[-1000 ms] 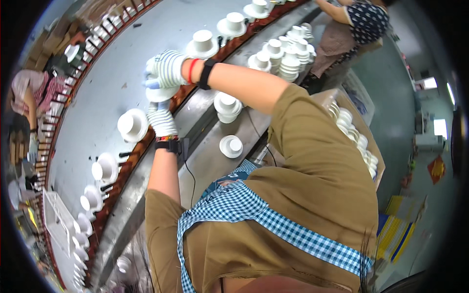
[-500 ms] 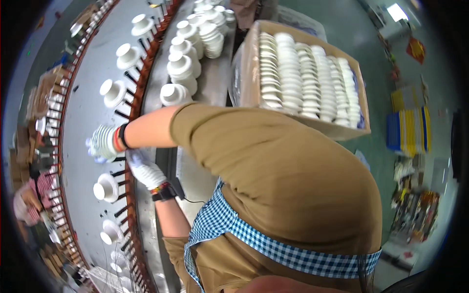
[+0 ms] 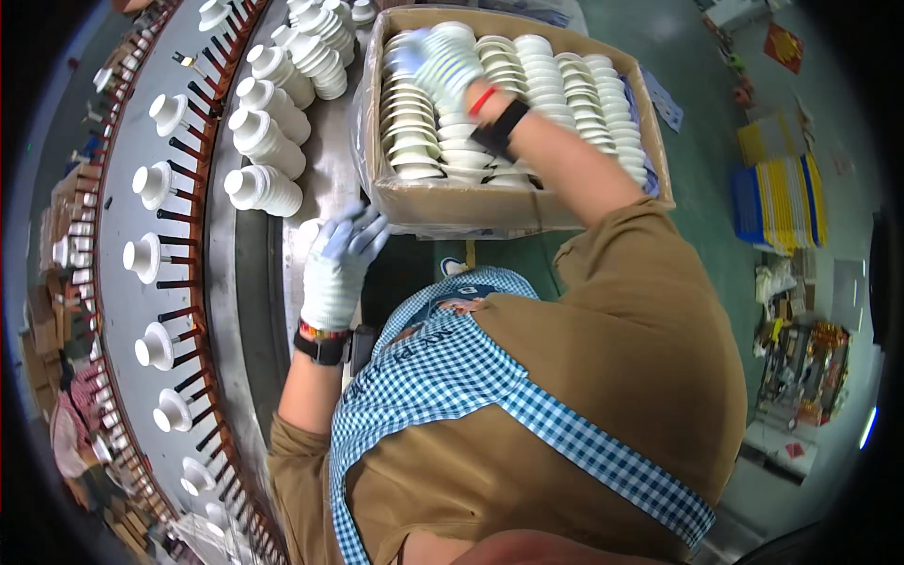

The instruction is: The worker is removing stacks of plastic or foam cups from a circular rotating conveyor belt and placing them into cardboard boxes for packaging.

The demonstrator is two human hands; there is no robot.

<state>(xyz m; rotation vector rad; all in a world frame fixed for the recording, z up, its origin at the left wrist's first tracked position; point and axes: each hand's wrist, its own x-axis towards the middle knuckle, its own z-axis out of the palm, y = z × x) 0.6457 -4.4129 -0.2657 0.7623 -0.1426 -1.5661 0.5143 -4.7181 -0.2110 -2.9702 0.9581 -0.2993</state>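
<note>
While our right hand (image 3: 443, 61) reaches into the box (image 3: 527, 209) at the upper middle of the frame, its gloved fingers curl over the stacked white bowls (image 3: 414, 132); whether they grip one we cannot tell. Our left hand (image 3: 341, 264), fingers spread, hovers just left of the box, near cup stacks (image 3: 268, 141) on the worktop (image 3: 334, 179).

white bowls (image 3: 424, 141), stacked, filling cardboard box (image 3: 527, 209)
</note>
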